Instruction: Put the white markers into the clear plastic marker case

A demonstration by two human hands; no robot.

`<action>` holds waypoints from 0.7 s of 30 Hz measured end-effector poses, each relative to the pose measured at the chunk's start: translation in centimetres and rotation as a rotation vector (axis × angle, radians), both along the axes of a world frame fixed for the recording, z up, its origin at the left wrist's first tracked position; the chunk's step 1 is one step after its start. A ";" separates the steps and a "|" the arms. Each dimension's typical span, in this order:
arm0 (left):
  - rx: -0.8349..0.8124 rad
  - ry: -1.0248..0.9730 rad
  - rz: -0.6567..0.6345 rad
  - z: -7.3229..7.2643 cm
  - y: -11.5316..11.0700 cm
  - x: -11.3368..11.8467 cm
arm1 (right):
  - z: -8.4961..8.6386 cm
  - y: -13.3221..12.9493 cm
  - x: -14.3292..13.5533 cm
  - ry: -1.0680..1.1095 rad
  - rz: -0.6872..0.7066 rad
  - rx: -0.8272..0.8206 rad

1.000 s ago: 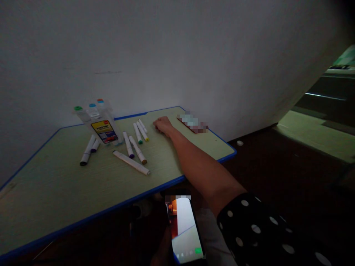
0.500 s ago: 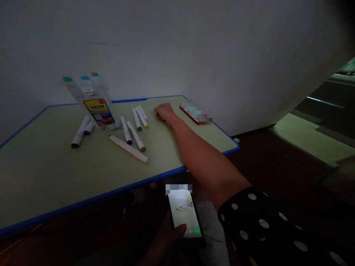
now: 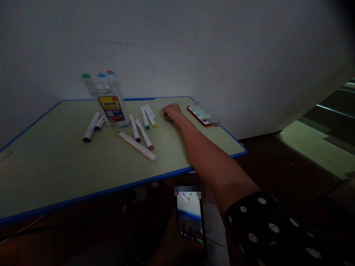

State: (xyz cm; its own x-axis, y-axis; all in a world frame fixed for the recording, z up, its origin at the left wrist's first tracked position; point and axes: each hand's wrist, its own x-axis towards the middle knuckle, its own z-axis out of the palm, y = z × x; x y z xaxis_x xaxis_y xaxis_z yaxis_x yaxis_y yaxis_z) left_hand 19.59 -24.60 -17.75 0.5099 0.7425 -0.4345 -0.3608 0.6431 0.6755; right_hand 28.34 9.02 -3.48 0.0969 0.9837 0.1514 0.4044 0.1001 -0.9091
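Note:
My right hand (image 3: 172, 113) rests on the table top, its fingers curled in a loose fist with nothing showing in them. Just left of it lie several white markers, among them a yellow-ended marker (image 3: 150, 116) and a green-ended marker (image 3: 144, 117). Below the table edge, my left hand (image 3: 179, 248) is dark and holds a smartphone (image 3: 190, 218) with a lit screen. Closer to the front edge lie a brown-ended marker (image 3: 144, 133), a purple-ended marker (image 3: 135, 128) and a long white marker (image 3: 138, 146).
A clear marker case (image 3: 112, 109) with a few markers in it stands at the back left. Beside it lies a black-ended marker (image 3: 91, 126). A red-edged phone (image 3: 200, 116) lies right of my right hand. The blue-rimmed table (image 3: 69, 162) meets a wall (image 3: 177, 48).
The whole view has shifted, so the table things appear further right. The smartphone's screen picture has changed, and my left thumb no longer shows over it. My right hand stays on the table.

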 end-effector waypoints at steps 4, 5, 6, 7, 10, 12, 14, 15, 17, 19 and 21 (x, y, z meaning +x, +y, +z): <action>0.001 -0.098 0.039 -0.2 -0.1 0.0 | 0.2 -0.4 -0.1 0.015 -0.007 -0.014; 0.009 -0.100 0.037 -0.2 -0.1 0.0 | 0.4 -0.6 -0.1 0.028 -0.005 -0.019; 0.019 -0.098 0.031 -0.2 0.0 -0.1 | 0.5 -0.8 -0.2 0.042 -0.004 -0.024; 0.029 -0.097 0.021 -0.2 0.0 -0.1 | 0.6 -0.9 -0.2 0.053 -0.004 -0.028; 0.055 -0.129 -0.017 0.0 0.1 -0.4 | 0.7 -1.2 -0.3 0.066 -0.007 -0.030; 0.062 -0.174 -0.058 0.1 0.1 -0.9 | 0.7 -1.2 -0.3 0.070 -0.004 -0.026; 0.096 -0.189 -0.081 -0.1 0.1 -1.6 | 0.6 -1.0 -0.3 0.081 -0.001 -0.032; 0.128 -0.179 -0.081 -0.4 0.2 -2.1 | 0.5 -1.0 -0.3 0.085 -0.003 -0.037; 0.191 -0.150 -0.063 -1.2 0.5 -3.1 | 0.4 -0.9 -0.3 0.087 -0.006 -0.045; 0.221 -0.129 -0.049 -2.1 0.8 -4.3 | 0.2 -0.8 -0.3 0.083 -0.006 -0.045; 0.225 -0.143 -0.056 -2.9 1.1 -5.5 | 0.1 -0.7 -0.3 0.083 -0.004 -0.041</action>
State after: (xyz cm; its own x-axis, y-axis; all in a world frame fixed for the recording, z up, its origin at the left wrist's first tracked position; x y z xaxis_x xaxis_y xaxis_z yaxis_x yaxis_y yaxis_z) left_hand 14.11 -23.52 -20.68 0.5970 0.7811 -0.1828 -0.4307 0.5044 0.7484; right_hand 27.99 8.31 -3.38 0.1114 0.9885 0.1023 0.3274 0.0607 -0.9429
